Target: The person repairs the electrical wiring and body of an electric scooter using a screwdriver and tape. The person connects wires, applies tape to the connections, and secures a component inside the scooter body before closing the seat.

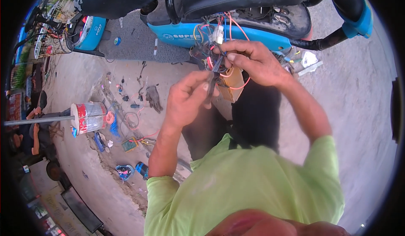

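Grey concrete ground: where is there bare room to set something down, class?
Bare: ground below the crumpled white scrap, right of the bare right forearm. Crowded: left of the bare left forearm, around the dark fabric glove and green rectangular box.

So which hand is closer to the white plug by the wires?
Right. The right hand is just below and to the right of the white plug; the left hand is farther away, lower and to its left.

pale lettering (185, 36) on the blue scooter panel (270, 43)
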Demonstrator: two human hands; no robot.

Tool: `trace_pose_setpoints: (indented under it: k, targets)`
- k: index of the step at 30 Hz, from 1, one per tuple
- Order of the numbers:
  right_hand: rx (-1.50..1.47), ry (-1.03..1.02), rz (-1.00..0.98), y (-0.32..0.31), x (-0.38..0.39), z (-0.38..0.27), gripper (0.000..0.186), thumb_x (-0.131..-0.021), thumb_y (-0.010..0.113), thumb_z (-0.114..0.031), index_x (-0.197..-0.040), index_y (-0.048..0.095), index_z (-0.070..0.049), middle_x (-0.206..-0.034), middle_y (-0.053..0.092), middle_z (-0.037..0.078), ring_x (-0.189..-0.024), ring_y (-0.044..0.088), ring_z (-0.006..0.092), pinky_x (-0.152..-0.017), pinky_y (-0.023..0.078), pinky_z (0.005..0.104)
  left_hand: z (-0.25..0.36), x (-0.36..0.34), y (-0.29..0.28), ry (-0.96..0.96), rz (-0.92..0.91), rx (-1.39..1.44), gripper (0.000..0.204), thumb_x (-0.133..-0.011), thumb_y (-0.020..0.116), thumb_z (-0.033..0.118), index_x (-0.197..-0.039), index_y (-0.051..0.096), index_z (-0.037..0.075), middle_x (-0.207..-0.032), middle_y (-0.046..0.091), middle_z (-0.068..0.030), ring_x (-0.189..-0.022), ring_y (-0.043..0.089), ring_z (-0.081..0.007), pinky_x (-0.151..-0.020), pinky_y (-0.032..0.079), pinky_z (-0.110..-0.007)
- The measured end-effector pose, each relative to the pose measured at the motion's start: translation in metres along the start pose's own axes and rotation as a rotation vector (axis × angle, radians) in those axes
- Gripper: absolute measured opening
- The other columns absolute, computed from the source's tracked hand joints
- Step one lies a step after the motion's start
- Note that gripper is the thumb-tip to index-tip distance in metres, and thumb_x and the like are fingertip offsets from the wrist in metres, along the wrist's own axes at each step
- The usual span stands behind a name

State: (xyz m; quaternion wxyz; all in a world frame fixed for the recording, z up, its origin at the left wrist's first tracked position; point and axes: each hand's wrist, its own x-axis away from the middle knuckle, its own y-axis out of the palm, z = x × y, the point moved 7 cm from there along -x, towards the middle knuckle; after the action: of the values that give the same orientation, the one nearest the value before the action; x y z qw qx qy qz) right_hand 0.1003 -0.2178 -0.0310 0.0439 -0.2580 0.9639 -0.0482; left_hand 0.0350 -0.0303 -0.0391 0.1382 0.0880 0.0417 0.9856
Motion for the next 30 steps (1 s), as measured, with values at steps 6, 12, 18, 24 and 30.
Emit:
trace_pose_setpoints:
  k: [6, 12, 18, 24, 30]
  targets:
    - [0.011, 0.015, 0.013, -0.002, 0.002, -0.002, 0.029, -0.103, 0.061, -0.011, -0.128, 0.068, 0.001, -0.091, 0.068, 0.003, -0.088, 0.062, 0.0095, -0.082, 0.053, 0.0266, -0.005, -0.004, 0.001, 0.076, -0.073, 0.138, 0.033, -0.104, 0.055, 0.011, -0.133, 0.056, -0.006, -0.091, 0.072, -0.0173, -0.063, 0.063, -0.0143, -0.053, 0.051, -0.024]
    - [-0.145, 0.075, 0.049, -0.003, 0.0, 0.007, 0.024, -0.099, 0.067, -0.004, -0.122, 0.069, 0.002, -0.094, 0.073, 0.006, -0.085, 0.066, 0.0093, -0.083, 0.055, 0.0268, 0.012, -0.004, 0.009, 0.089, -0.098, 0.102, 0.033, -0.104, 0.055, 0.011, -0.132, 0.057, -0.006, -0.09, 0.072, -0.0171, -0.062, 0.062, -0.0134, -0.052, 0.049, -0.023]
    - [-0.071, 0.047, 0.149, -0.002, 0.005, 0.002, 0.025, -0.095, 0.067, 0.0, -0.119, 0.069, 0.004, -0.095, 0.075, 0.008, -0.087, 0.068, 0.0099, -0.082, 0.055, 0.0265, 0.044, -0.015, 0.036, 0.013, -0.143, 0.043, 0.03, -0.103, 0.055, 0.008, -0.132, 0.06, -0.002, -0.096, 0.074, -0.0094, -0.073, 0.063, -0.0086, -0.055, 0.047, -0.021]
    - [0.073, -0.052, 0.198, -0.013, 0.017, -0.006, 0.04, -0.085, 0.067, 0.0, -0.125, 0.069, 0.004, -0.096, 0.071, 0.006, -0.087, 0.063, 0.0108, -0.081, 0.053, 0.0284, 0.055, -0.031, 0.052, -0.052, -0.2, -0.026, 0.03, -0.103, 0.053, 0.009, -0.129, 0.06, -0.004, -0.094, 0.073, -0.0098, -0.066, 0.06, -0.0089, -0.056, 0.046, -0.023]
    - [-0.007, 0.039, -0.147, -0.008, 0.019, -0.004, 0.082, -0.074, 0.079, -0.006, -0.149, 0.048, 0.003, -0.134, 0.062, 0.013, -0.126, 0.058, 0.0207, -0.113, 0.043, 0.0388, 0.037, -0.033, 0.046, -0.087, -0.108, -0.028, 0.035, -0.103, 0.052, 0.009, -0.133, 0.057, -0.007, -0.094, 0.071, -0.0115, -0.065, 0.061, -0.0101, -0.055, 0.047, -0.025]
